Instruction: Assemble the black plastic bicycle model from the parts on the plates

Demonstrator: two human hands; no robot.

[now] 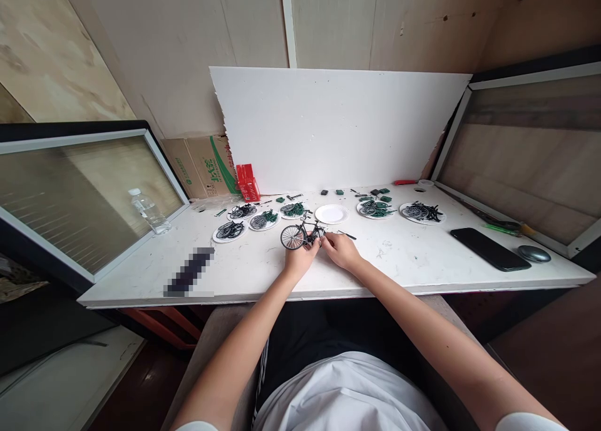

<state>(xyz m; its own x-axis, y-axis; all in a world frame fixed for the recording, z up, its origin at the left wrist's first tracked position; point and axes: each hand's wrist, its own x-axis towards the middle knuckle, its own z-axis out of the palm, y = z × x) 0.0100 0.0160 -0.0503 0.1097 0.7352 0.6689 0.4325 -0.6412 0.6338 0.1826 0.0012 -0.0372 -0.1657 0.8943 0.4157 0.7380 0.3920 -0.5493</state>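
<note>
Just above the white table, a small black model bicycle is held upright near the front middle. My left hand is closed around its lower right part from below. The fingers of my right hand are pinched at the bicycle's right end, where the rear wheel is partly covered. Whether a small part sits between those fingertips cannot be made out. Behind the bicycle is a bare white plate. A thin black piece lies just beyond my right hand.
Plates with black and green parts stand left and right. A water bottle and a red box are at the left. At the right lie a black phone, a grey mouse and pliers. A white board rises behind.
</note>
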